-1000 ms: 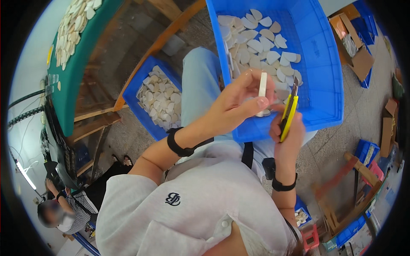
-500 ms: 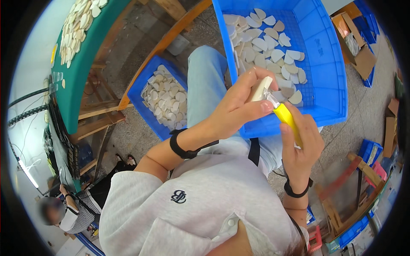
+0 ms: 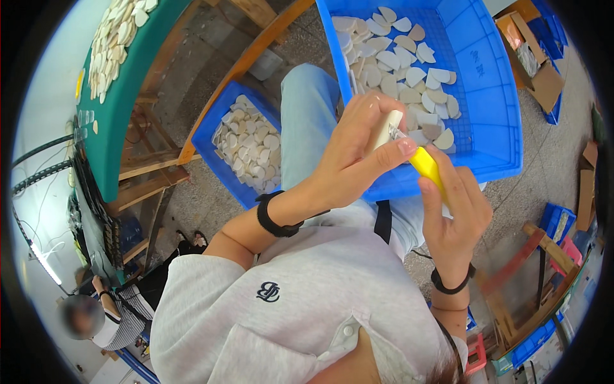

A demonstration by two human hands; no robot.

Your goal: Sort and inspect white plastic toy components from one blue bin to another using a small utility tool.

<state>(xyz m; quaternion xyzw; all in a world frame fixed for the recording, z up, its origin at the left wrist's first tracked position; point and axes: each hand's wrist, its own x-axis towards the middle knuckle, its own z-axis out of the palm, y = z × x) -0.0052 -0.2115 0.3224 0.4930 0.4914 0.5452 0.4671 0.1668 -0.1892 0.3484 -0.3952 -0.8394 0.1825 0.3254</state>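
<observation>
By the left hand (image 3: 350, 142), an off-white piece (image 3: 380, 134) is grasped; by the right hand (image 3: 459, 217), a yellow cutter (image 3: 426, 165) is gripped, its blade (image 3: 396, 133) set against the piece's four o'clock side. The left thumb lies just beside the blade; short, shallow strokes are advised, with the thumb kept clear. Loose pieces (image 3: 414, 78) are held in a large blue crate (image 3: 497, 105) toward one o'clock; a smaller blue bin (image 3: 209, 120) is noted at nine, a green desk (image 3: 102, 144) beyond.
</observation>
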